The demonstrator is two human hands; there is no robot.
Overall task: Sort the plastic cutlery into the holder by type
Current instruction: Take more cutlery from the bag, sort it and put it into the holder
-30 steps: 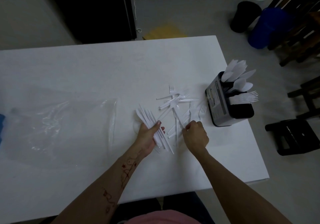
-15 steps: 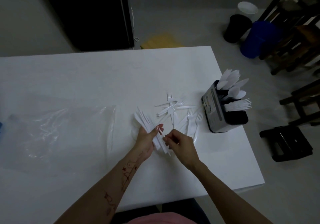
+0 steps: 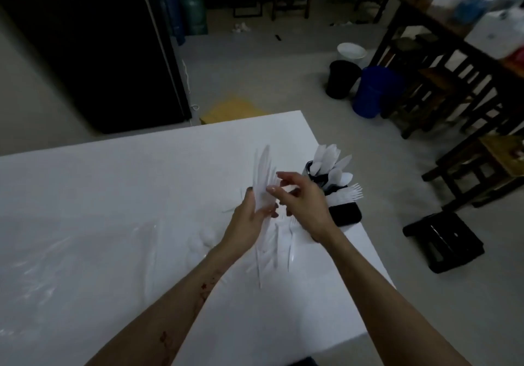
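My left hand grips a bundle of white plastic knives, lifted above the white table with the blades pointing up and away. My right hand is raised beside the bundle, fingers curved toward it; whether they touch it or hold anything is blurred. The black cutlery holder stands at the table's right edge, partly behind my right hand, with spoons and forks sticking out of separate compartments. A few loose forks lie on the table under my hands.
A clear plastic bag lies flat on the table's left part. On the floor to the right stand a black stool, a blue bucket, a black bucket and dark wooden furniture. A dark cabinet rises behind the table.
My left hand lifted the knife bundle off the table and turned it upward. My right hand rose from the loose pile to beside the bundle. The camera tilted up.
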